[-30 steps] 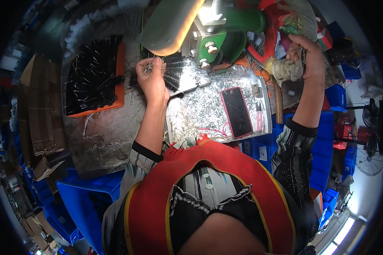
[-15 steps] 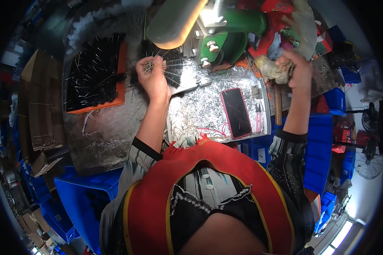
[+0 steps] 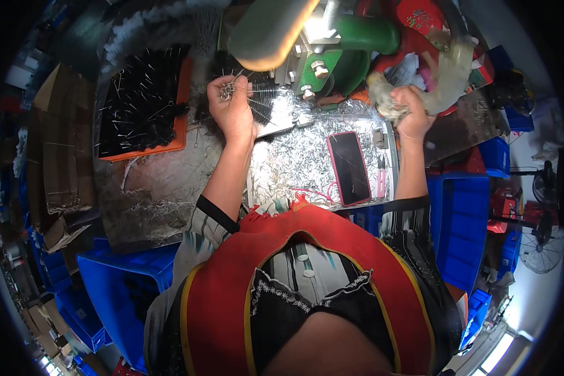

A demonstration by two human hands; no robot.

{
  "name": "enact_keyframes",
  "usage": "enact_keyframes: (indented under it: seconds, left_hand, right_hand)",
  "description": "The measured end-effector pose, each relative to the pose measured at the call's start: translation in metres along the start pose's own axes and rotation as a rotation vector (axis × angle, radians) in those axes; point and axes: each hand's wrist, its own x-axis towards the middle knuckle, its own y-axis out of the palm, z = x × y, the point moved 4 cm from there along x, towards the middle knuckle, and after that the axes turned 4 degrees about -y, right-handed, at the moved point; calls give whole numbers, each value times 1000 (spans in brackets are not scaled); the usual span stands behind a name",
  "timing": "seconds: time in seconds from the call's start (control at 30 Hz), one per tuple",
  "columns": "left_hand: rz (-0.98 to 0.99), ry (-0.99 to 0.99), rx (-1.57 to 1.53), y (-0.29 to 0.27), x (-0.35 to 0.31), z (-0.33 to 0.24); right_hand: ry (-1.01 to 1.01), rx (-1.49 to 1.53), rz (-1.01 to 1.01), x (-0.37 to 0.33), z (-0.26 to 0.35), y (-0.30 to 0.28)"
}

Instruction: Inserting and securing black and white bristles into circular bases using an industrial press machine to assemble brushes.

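Note:
My left hand (image 3: pixel 233 122) is closed around a bunch of black-bristled wire brushes (image 3: pixel 263 105), their looped wire ends gathered by my thumb and the bristles fanned to the right. The brushes lie beside the metal plate (image 3: pixel 288 122) at the foot of a green machine (image 3: pixel 349 66). My right hand (image 3: pixel 415 114) grips the wrapped end of a lever (image 3: pixel 382 99), bound in pale, worn cloth or tape, right of the machine. A grey lamp or cover (image 3: pixel 266 31) hides part of the machine above my left hand.
An orange tray (image 3: pixel 183 122) full of black wire brushes (image 3: pixel 141 103) stands at left. In front lies a shallow tray (image 3: pixel 282 166) of metal clippings, holding a phone (image 3: pixel 349 172) and a pink tool (image 3: pixel 381 178). Blue bins (image 3: pixel 460 219) and a cardboard box (image 3: pixel 62 144) flank the bench.
My right hand has moved left and slightly down, with the wrapped lever end in it. My left hand stays almost in place, still holding the brushes. The whole view has shifted slightly.

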Motion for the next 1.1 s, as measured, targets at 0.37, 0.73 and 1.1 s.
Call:
enact_keyframes:
  seconds: [0.37,0.73,1.1]
  left_hand:
    - [-5,140,152,1,19,3]
    - [-67,220,306,0,15,-2]
    - [-83,-25,12,-10,10,1]
  right_hand:
    - [645,-312,97,63,64,13]
    - [49,-14,-78,0,3,3]
    - [543,-246,-91,41,42,5]
